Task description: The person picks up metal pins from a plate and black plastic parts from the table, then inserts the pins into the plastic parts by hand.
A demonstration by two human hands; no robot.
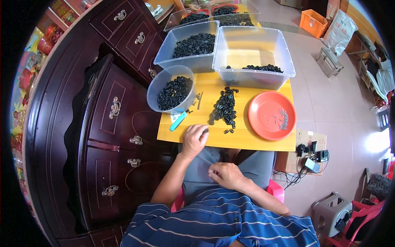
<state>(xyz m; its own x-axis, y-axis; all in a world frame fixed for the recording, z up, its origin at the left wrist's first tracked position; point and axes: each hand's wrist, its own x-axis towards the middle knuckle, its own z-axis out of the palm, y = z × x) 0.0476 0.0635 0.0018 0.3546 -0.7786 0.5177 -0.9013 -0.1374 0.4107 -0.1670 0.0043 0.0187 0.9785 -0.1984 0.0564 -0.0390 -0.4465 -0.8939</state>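
Left hand [194,139] at table [255,142] edge, near black parts [224,107].

Both forearms come up from the lower edge, bare below short striped sleeves. The left arm stretches forward, elbow bent slightly, and the left hand [194,139] lies knuckles up with its fingers curled and the fingertips pinched together. The right arm is bent sharply across the body, so the right hand [225,174] sits low over the lap, loosely closed, fingers curled inward, well apart from the left.
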